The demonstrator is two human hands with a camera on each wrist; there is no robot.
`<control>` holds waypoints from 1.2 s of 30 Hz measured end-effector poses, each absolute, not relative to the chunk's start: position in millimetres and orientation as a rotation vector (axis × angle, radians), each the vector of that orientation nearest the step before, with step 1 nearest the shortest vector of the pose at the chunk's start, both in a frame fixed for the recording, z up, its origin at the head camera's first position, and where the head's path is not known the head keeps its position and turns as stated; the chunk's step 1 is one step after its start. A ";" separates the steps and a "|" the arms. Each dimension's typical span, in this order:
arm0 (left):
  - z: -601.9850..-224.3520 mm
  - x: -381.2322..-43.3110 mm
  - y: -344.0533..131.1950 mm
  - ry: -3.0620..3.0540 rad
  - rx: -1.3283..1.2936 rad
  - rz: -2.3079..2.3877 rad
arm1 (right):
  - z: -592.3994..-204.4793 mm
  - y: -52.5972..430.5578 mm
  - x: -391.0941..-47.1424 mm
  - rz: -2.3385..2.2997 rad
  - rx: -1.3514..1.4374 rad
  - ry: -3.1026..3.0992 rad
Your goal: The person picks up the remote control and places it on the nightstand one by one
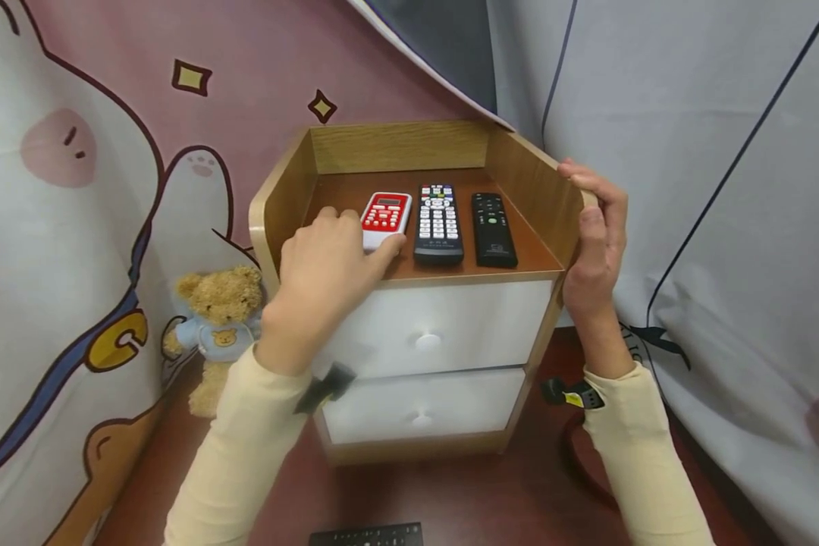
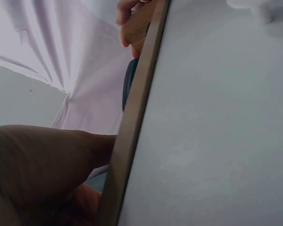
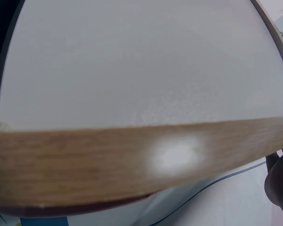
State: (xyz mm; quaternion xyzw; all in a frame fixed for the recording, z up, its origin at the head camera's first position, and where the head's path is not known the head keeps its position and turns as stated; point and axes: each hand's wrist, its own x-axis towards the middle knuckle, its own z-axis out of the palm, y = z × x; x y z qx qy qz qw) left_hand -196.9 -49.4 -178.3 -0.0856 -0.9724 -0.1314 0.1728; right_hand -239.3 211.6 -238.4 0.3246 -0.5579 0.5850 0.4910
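A small red-and-white remote control [image 1: 385, 212] with a little screen lies on top of the wooden cabinet [image 1: 399, 148]. My left hand [image 1: 324, 262] holds it at its near end, thumb at the right and fingers at the left; the palm hides their contact. Beside it lie a black remote with white buttons [image 1: 438, 226] and a slimmer black remote [image 1: 494, 230], roughly side by side. At the cabinet's right side panel [image 1: 532, 182], my right hand [image 1: 597, 243] grips the front edge, thumb inward. The left wrist view shows the left hand [image 2: 47, 165] only partly.
Below the top are two white drawers, an upper one [image 1: 375, 326] and a lower one [image 1: 375, 413], both closed. A teddy bear [image 1: 221, 334] sits left of the cabinet. A black keypad-like object [image 1: 368, 535] lies at the near table edge. Printed curtain [image 1: 246, 61] hangs behind.
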 end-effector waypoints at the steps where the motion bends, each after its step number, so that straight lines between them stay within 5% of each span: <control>1: -178.6 -197.8 -47.8 -2.760 -0.234 -0.372 | -238.3 211.9 -239.0 1.414 0.785 -1.360; 12: -181.0 -197.3 -46.2 -2.698 -0.235 -0.472 | -238.7 213.8 -238.9 1.390 0.774 -1.377; 22: -187.0 -178.9 -69.1 -2.332 -0.639 -0.913 | -241.2 217.8 -242.4 1.374 0.765 -1.401; 36: -308.3 -174.0 -65.2 -1.840 -1.609 -1.314 | -238.2 211.9 -240.0 1.387 0.757 -1.399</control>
